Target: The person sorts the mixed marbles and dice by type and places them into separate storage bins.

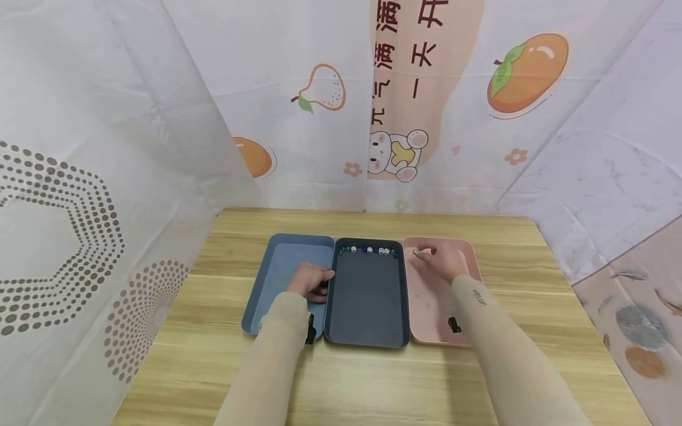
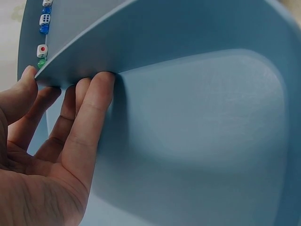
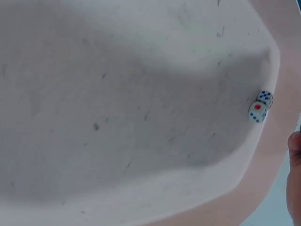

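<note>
My left hand reaches into the blue tray and grips its right wall, beside the dark grey tray. The left wrist view shows the thumb at the rim and the fingers against the wall's inner face. My right hand is over the far part of the pink tray, pinching a small white die at its fingertips. Two white dice lie together by the pink tray's end wall in the right wrist view, where only a bit of the right thumb shows.
Along the dark tray's far wall runs a row of white dice with blue and green beads. The three trays stand side by side on a wood-grain table. A printed curtain hangs behind it.
</note>
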### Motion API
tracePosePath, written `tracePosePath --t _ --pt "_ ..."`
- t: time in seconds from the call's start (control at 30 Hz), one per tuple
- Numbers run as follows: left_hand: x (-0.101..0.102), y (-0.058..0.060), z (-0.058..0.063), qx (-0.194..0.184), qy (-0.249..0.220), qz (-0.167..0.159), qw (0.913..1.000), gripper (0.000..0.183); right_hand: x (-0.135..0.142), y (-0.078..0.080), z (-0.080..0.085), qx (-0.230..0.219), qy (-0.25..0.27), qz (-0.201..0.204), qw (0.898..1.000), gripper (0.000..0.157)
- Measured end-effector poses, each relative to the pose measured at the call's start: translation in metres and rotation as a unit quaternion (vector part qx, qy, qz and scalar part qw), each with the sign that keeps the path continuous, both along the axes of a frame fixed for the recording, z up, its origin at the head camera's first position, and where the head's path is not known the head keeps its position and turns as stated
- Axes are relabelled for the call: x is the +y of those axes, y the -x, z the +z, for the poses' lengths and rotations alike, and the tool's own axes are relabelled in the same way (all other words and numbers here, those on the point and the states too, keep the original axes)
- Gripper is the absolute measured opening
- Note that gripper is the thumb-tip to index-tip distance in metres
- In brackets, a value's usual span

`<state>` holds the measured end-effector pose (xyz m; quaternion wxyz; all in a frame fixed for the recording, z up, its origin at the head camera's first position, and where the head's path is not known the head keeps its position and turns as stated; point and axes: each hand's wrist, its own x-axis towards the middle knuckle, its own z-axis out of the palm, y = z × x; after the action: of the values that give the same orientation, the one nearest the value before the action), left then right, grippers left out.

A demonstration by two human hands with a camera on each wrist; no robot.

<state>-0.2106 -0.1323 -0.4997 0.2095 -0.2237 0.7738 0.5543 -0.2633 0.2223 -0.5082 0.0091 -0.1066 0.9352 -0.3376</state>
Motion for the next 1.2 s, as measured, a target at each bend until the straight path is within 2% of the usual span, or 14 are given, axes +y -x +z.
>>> tracePosePath --t 0.13,0.33,0.57,0.67,0.9,1.2 --pt "0.000 -0.001 0.000 0.001 -0.002 0.000 1.0000 0.036 0.005 0.001 -0.003 -0.005 0.004 0.004 1.000 0.024" --pt "-0.001 -0.003 0.001 0.001 -0.002 0.000 1.0000 0.035 0.011 -0.002 -0.003 0.018 -0.050 -0.029 0.998 0.006" --pt "-0.002 -0.003 0.003 0.004 -0.001 -0.005 1.0000 0.035 0.017 -0.006 -0.004 -0.055 -0.005 -0.014 0.998 0.010" --pt "-0.001 -0.003 0.004 0.003 -0.001 -0.006 1.0000 0.035 0.019 -0.007 -0.006 -0.072 0.000 -0.009 0.997 0.012" --pt "-0.001 -0.003 0.003 0.001 -0.002 -0.006 1.0000 0.035 0.022 -0.010 -0.010 -0.070 0.001 -0.017 0.997 0.010" --pt "0.000 -0.002 0.002 -0.003 -0.001 -0.001 1.0000 0.034 0.022 -0.010 -0.016 -0.043 -0.013 -0.014 0.999 0.009"
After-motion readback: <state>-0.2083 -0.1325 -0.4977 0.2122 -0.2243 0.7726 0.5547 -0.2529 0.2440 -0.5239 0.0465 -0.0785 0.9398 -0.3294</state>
